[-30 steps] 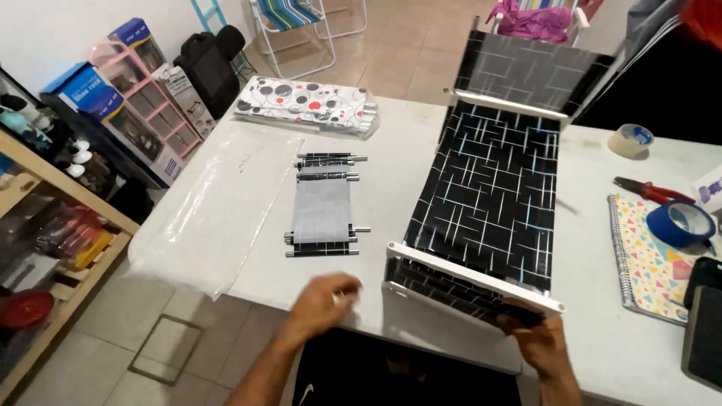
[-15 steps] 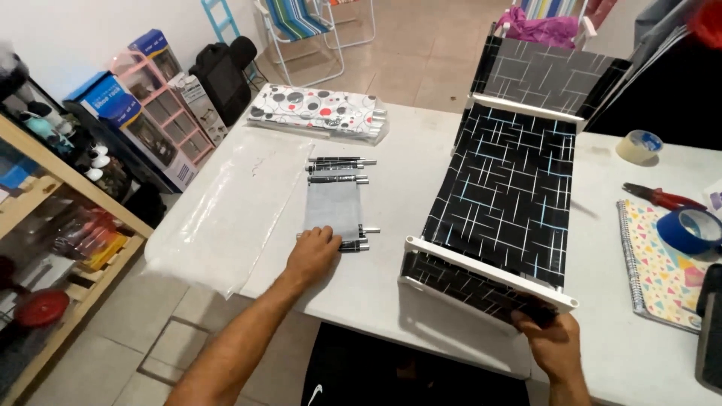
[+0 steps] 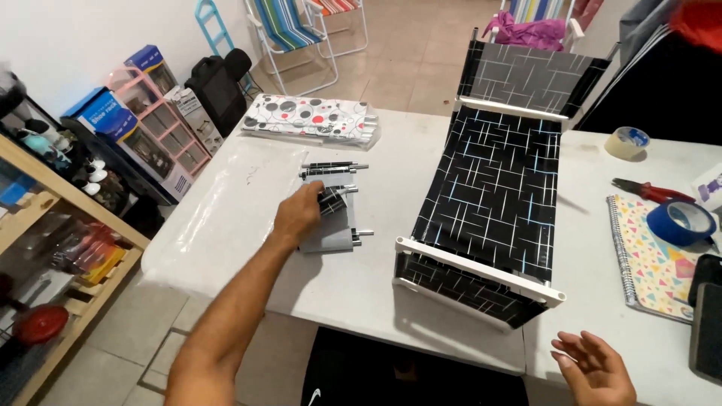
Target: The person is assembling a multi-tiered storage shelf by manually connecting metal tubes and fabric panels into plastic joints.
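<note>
My left hand (image 3: 299,213) reaches across the white table (image 3: 248,225) and closes on a black patterned fabric panel with metal rods (image 3: 333,198) that lies on a stack of grey panels (image 3: 327,233). Another rod panel (image 3: 335,168) lies just beyond it. My right hand (image 3: 598,368) hovers open, palm up, off the table's near edge and holds nothing. Between my hands stands a partly built shelf of black line-patterned fabric (image 3: 492,188) with white plastic frame bars (image 3: 481,271).
A dotted white packet (image 3: 308,118) lies at the table's far side. On the right are a patterned notebook (image 3: 650,259), blue tape roll (image 3: 681,222), beige tape (image 3: 628,141) and red pliers (image 3: 650,190). Boxes (image 3: 131,128), a wooden shelf (image 3: 53,225) and folding chairs (image 3: 289,30) stand left.
My left hand moved forward from the table's near edge to the rod panels and gripped one. My right hand let go of the shelf's front frame and drew back, open.
</note>
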